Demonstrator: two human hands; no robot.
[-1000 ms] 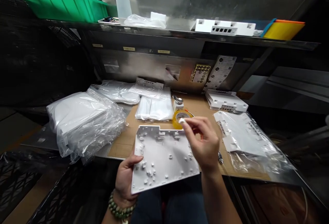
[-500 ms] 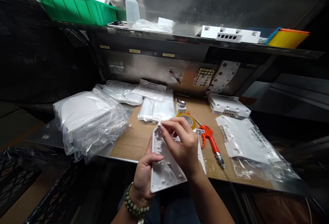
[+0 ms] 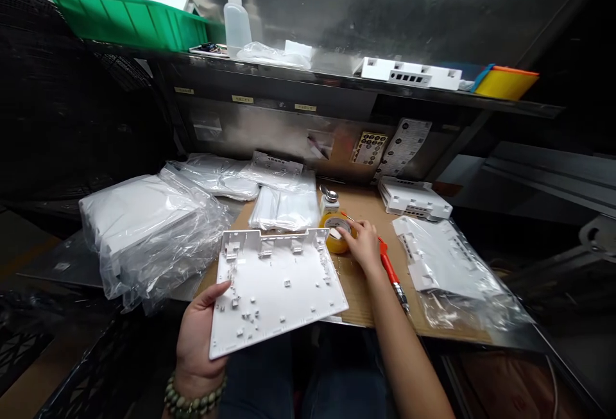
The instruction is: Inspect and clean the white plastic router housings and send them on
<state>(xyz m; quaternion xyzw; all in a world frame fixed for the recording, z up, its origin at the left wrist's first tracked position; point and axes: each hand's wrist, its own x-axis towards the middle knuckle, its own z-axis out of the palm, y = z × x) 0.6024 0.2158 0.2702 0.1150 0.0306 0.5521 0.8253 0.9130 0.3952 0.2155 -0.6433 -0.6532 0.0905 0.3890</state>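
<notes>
A white plastic casing panel (image 3: 274,303), its ribbed and clipped inner face turned up, lies tilted in my left hand (image 3: 199,329). My left thumb presses on its left edge, with the other fingers hidden underneath. My right hand (image 3: 363,246) is at the roll of yellow tape (image 3: 335,246), thumb and forefinger at its right rim and core. A small white patch shows inside the core by the thumb tip. Behind the roll stands a small white bottle with a metal top (image 3: 329,199). An orange air blow gun (image 3: 389,265) lies partly behind my right wrist.
Bagged white panels (image 3: 144,213) are piled at the left. Flat clear bags (image 3: 283,207) lie at the back middle. More casings (image 3: 416,197) and a bagged one (image 3: 443,255) are on the right. Above, a shelf holds a green bin (image 3: 120,18) and a squeeze bottle (image 3: 237,24).
My right hand has left the panel and reached forward and right to the tape roll. My left hand has moved left and turned the panel flatter, its inner face more fully in view.
</notes>
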